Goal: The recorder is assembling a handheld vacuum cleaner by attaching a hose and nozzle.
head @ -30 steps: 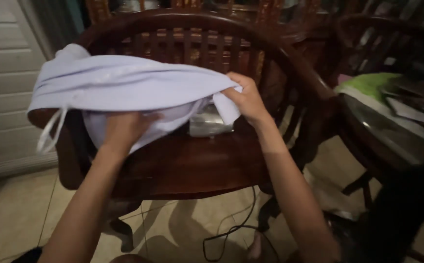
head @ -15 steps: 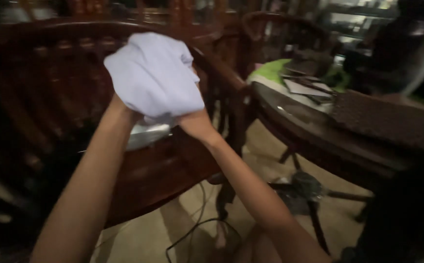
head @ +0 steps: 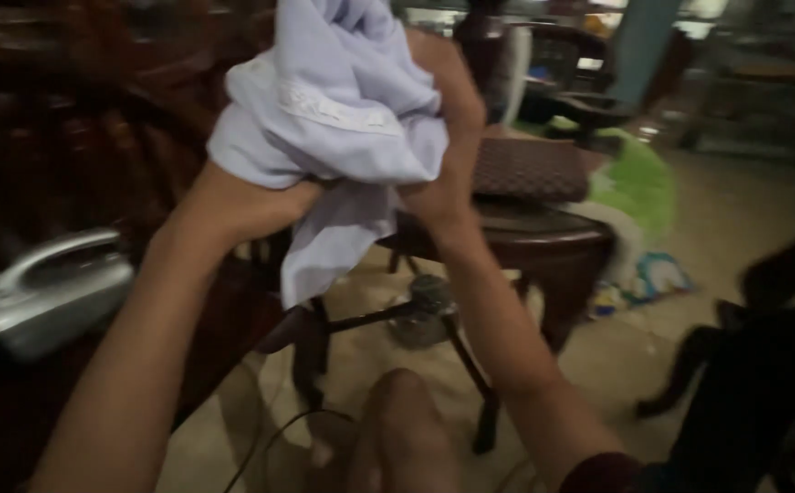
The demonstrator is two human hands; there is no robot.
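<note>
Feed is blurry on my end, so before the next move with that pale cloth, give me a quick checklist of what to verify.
1. Left hand gripping the pale cloth: ok, bunched fabric sits against it.
2. Right hand on the cloth: ok, closed along its right side.
3. Cloth off the floor: ok, its tail hangs above the tiles.
4. Cloth clear of the dark wooden table: cannot tell, it hangs right in front of the table.
5. Silver appliance clear of the arms: ok, it sits apart at the left.
6. Cord on the floor: not ok, it trails near the person's knee.
</note>
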